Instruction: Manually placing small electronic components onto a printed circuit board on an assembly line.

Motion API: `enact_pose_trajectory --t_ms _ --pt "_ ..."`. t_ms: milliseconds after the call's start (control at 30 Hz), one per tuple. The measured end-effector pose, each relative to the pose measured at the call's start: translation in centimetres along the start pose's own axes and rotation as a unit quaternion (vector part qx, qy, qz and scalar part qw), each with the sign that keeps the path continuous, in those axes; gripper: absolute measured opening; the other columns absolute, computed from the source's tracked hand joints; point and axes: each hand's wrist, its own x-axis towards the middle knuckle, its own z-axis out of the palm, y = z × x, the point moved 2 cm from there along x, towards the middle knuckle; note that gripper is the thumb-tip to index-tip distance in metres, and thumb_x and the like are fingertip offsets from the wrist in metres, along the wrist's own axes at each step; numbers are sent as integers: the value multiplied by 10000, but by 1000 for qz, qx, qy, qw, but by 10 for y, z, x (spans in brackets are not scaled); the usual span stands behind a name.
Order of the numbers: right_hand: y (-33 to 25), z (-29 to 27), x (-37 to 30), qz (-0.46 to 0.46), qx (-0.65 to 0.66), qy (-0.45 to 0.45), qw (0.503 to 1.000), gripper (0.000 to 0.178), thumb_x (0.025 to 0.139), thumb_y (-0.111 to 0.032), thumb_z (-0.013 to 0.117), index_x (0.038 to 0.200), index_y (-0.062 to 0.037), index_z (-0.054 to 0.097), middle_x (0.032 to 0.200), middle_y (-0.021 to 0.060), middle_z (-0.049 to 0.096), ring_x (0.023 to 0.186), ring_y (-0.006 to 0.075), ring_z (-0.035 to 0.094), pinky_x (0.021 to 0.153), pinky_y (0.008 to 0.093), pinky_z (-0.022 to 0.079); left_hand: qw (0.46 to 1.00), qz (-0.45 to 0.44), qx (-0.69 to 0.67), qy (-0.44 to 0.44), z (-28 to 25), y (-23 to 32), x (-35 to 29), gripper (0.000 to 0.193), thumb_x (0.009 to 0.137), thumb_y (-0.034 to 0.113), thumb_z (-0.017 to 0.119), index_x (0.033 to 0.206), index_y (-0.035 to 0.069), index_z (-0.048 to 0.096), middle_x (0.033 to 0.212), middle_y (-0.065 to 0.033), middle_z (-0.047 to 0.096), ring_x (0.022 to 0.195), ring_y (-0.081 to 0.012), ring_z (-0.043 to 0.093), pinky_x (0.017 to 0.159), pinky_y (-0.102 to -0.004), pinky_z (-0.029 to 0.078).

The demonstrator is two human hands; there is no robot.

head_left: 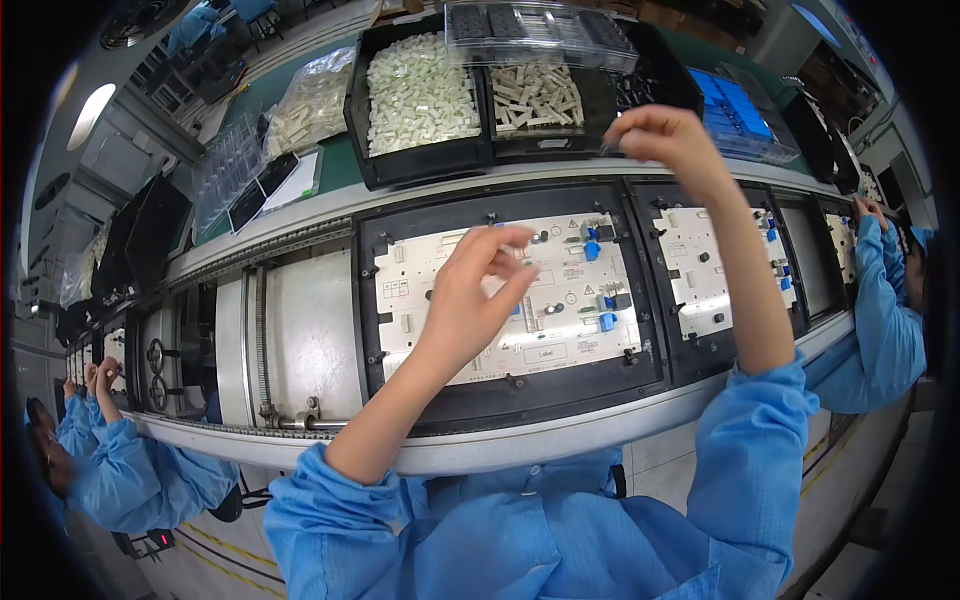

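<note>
My left hand [472,292] hovers over the white circuit board [560,352], its thumb and fingers apart, with nothing visible between them. The board lies in a black frame [650,340] and carries blue blocks [607,321], dark round parts and pale connectors. Part of the board is hidden under that hand. My right hand [665,142] is raised at the front edge of the black bin of dark parts [645,90]. Its fingers are curled into a pinch; something small and dark shows at the tips, too blurred to name.
Black bins hold white connectors [422,100] and long beige connectors [537,98]. A clear tray [540,35] rests across the bins. Blue parts [733,108] sit at right, a bag of pale parts [310,100] at left. Another framed board [690,265] lies rightward. Co-workers [880,310] flank me.
</note>
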Motion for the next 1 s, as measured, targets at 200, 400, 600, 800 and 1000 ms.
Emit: enact_pose_trajectory --t_ms 200,400,600,800,1000 --pt "-15 80 -48 46 140 -127 981 190 765 12 638 950 -7 675 883 50 686 771 86 619 679 218 493 987 -57 -152 -6 20 -6 17 217 835 38 650 987 5 498 998 -66 555 834 -99 576 779 -250 493" --pt "-11 77 -49 10 32 -63 997 177 828 -65 616 984 -10 678 849 42 682 821 80 625 715 229 492 999 -29 -21 38 8 -7 11 141 844 52 646 909 23 524 835 -18 581 786 -80 565 711 -217 465" --pt "-4 73 -48 32 -74 -102 992 171 841 -97 608 979 -14 664 834 29 675 733 82 598 659 225 473 994 -20 96 42 -6 -17 22 111 806 19 627 904 19 575 834 -53 610 679 -136 576 645 -250 474" --pt "4 59 -50 100 -18 -94 990 124 816 -63 609 925 -27 656 833 52 677 722 105 594 672 261 480 977 27 208 -37 -4 -29 40 164 777 -4 611 936 37 616 911 -90 617 900 -252 557 775 -357 473" --pt "7 53 -56 -15 -221 -72 972 153 733 -62 653 885 -65 673 797 39 660 785 167 618 698 302 494 949 90 284 -100 14 -29 65 160 788 37 608 945 39 638 953 -92 632 945 -277 548 828 -361 460"
